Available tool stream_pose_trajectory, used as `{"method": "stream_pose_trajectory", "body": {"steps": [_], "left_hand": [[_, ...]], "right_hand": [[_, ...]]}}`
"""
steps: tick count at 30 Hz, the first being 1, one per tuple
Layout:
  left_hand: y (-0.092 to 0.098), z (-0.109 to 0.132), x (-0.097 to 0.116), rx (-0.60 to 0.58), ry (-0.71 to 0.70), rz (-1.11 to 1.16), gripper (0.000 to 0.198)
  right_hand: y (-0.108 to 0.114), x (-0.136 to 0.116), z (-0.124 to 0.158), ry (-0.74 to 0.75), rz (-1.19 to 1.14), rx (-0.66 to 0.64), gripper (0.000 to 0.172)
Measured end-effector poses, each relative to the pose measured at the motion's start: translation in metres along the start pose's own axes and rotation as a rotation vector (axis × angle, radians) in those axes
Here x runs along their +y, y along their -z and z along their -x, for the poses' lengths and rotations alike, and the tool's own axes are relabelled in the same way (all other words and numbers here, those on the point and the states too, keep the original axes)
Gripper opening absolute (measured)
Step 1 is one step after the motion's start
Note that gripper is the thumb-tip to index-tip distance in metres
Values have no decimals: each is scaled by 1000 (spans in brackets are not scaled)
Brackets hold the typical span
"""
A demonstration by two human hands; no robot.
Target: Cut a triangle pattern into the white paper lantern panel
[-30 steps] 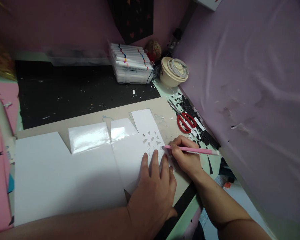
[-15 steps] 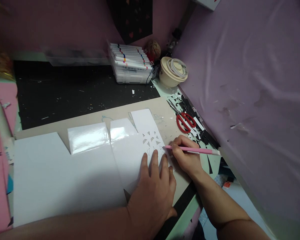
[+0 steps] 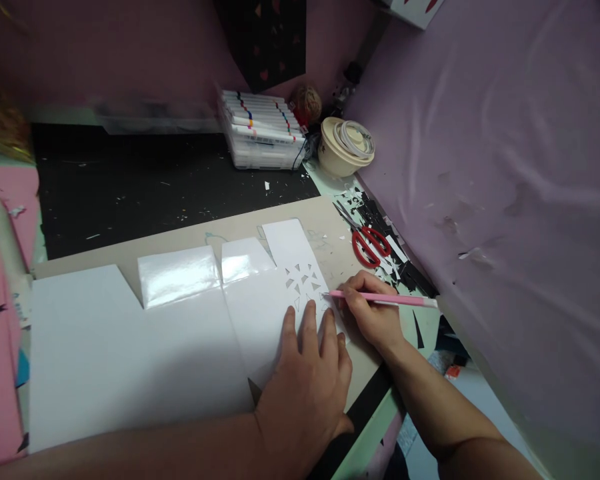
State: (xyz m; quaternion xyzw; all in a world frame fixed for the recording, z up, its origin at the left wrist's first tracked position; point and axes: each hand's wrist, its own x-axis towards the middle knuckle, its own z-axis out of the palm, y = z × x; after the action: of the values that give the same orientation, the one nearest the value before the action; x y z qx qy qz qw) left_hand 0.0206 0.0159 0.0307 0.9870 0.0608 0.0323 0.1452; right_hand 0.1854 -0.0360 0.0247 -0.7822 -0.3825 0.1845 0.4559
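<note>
Your white folded sheet (image 3: 135, 347) looks like smooth matt paper, its far flaps (image 3: 177, 277) glossy. At that sheet's right edge, your pink pen-shaped plastic tool (image 3: 393, 299) looks smooth; right of the sheet, your red plastic-handled scissors (image 3: 363, 232) have metal blades, and the creased lilac wall covering (image 3: 510, 147) has a soft sheen.

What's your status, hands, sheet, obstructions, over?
Left hand spread on white sheet. Right hand gripping pink tool, tip near small cutouts. Left fingertips close to tip; red-handled scissors clear of sheet.

White markers (image 3: 266, 120) at clear case (image 3: 265, 160); cream tub (image 3: 334, 157) near.
</note>
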Motion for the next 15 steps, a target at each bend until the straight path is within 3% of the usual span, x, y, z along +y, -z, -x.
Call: {"method": "stream_pose_trajectory", "body": {"steps": [15], "left_hand": [[2,-1,-2,10,-4,-4,84]], "right_hand": [[-2,-5,-1,30,71,-21,19]]}}
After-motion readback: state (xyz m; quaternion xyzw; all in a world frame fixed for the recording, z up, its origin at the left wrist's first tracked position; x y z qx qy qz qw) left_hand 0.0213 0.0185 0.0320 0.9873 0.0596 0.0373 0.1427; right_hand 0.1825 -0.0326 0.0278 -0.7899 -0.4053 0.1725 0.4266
